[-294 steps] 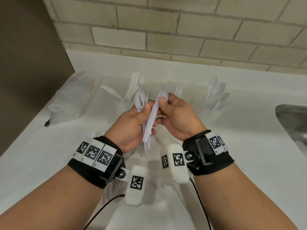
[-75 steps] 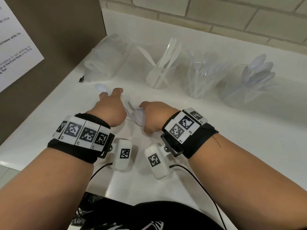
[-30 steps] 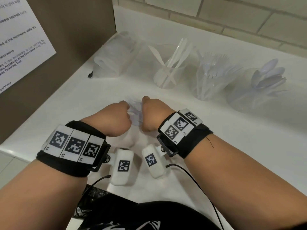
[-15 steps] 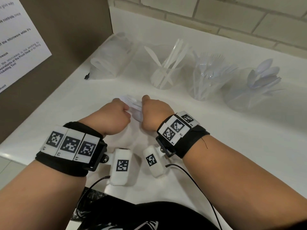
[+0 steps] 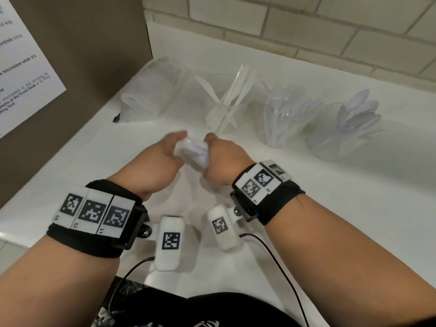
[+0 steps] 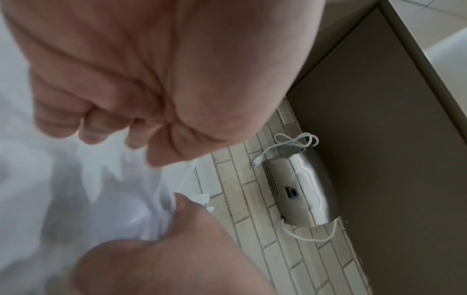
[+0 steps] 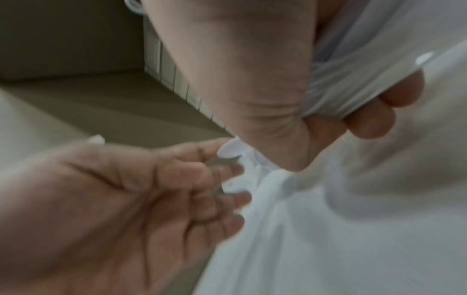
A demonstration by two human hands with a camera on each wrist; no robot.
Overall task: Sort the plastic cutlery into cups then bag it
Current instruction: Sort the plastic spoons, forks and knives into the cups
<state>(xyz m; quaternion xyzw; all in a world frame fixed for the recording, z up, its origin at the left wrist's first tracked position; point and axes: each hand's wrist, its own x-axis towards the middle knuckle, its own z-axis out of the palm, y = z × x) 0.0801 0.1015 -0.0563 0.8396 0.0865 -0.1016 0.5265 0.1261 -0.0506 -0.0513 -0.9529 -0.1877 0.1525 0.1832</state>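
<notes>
We note a bundle of white, glossy spoons (image 5: pixel 193 151), blurred, clamped between both hands: left hand (image 5: pixel 154 165) at 9 o'clock, right hand (image 5: pixel 225 161) at 3 o'clock.

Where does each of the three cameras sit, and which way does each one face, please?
Head: worn on the head, looking forward and down at the white counter and three cups; shows both forearms, left hand, right hand.
Left wrist: along the left hand toward brick wall and a metal appliance; shows curled fingers.
Right wrist: along the right hand; shows both hands.
Shared: all three see the white cutlery bundle held between the hands.
</notes>
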